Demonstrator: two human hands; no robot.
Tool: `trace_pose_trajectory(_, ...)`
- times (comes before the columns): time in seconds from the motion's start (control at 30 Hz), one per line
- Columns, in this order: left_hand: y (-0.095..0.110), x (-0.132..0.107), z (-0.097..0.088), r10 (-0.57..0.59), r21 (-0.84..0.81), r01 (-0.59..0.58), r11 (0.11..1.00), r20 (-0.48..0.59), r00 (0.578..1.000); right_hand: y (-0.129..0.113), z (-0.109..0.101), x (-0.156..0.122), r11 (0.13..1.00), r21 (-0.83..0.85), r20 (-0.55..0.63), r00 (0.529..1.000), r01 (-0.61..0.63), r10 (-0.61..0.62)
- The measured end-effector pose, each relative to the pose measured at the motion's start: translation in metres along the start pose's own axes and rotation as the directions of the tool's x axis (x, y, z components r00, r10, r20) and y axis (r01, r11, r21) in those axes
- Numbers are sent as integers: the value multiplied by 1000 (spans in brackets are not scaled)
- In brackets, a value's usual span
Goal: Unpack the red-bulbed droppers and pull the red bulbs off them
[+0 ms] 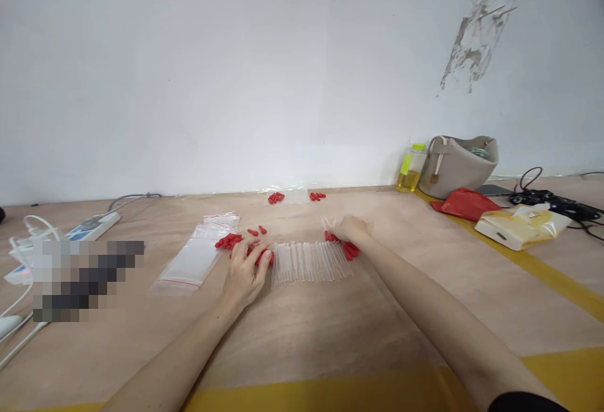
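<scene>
A row of clear plastic tubes [311,261] lies on the wooden table [302,330] between my hands. My left hand [246,272] rests at the row's left end, fingers curled down over a pile of small red caps [230,241]. My right hand [352,228] sits at the row's far right end, fingers bent over more red caps [350,250] and some clear tubes; what it grips is hidden. Clear zip bags [191,264] with red seal lines lie left of my left hand.
More red caps [276,197] lie by the wall. At the right stand a yellow bottle [411,168], a grey bag [460,165], a red pouch [462,203], a yellow packet [521,224] and black cables [557,201]. A power strip [92,226] and white cables lie at the left.
</scene>
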State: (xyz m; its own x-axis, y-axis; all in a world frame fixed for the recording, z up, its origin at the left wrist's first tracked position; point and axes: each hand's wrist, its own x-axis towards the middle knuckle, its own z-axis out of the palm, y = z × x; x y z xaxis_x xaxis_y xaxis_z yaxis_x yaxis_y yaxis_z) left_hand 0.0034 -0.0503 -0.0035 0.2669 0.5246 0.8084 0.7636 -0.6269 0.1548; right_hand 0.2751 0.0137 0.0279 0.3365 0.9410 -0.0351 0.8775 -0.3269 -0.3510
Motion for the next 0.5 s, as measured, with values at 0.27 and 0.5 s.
trace_pose_trajectory(0.27,4,0,0,3,-14,-3,1000,9,1000,-5,2,1,998,57,55,998,-14,11)
trace_pose_trajectory(0.5,4,-2,0,14,-41,-12,999,30,999,1,-19,-18,969,215,8,992,121,-125)
